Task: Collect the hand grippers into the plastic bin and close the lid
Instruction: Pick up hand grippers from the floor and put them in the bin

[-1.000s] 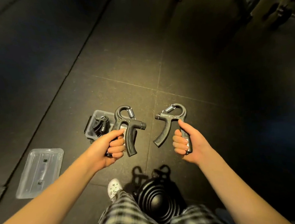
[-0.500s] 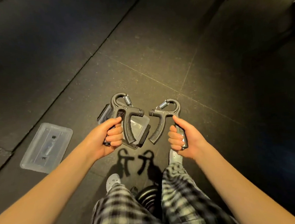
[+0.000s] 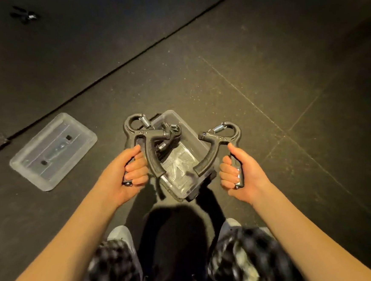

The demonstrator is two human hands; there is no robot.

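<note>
- L hand [image 3: 127, 173]: fingers curled tight round one handle of a black spring-loaded hand gripper w/ a steel coil at the top [image 3: 151, 156]. Thumb lies over the top of that handle.
- That gripper's other handle is free and slants down in front of the near-left part of the bin.
- R hand [image 3: 243, 175]: fingers wrapped round the grey-faced handle of a second black hand gripper w/ coil spring [image 3: 212, 152], thumb pointing up along it.
- Its free curved handle sweeps down-left and ends in front of the bin's near-right edge.
- The 2 held grippers mirror each other, spring ends up and free handles angled inward. They are apart, not touching.
- Clear rectangular plastic bin w/ black end clips [image 3: 191, 130]: sits open on the floor between and just beyond both hands.
- A third black hand gripper [image 3: 173, 133] already lies inside at the far end. The near part of the bin's bottom is bare.
- Clear flat plastic lid [image 3: 53, 150]: on the floor well left of the bin.
- Floor [image 3: 264, 78]: dark rubber tiles w/ thin seams.
- Small dark object [image 3: 24, 16] far top-left, too dim to ID.
- Bottom edge: blurred plaid trousers [image 3: 245, 257] and pale shoe tips [image 3: 121, 234], just short of the bin.
</note>
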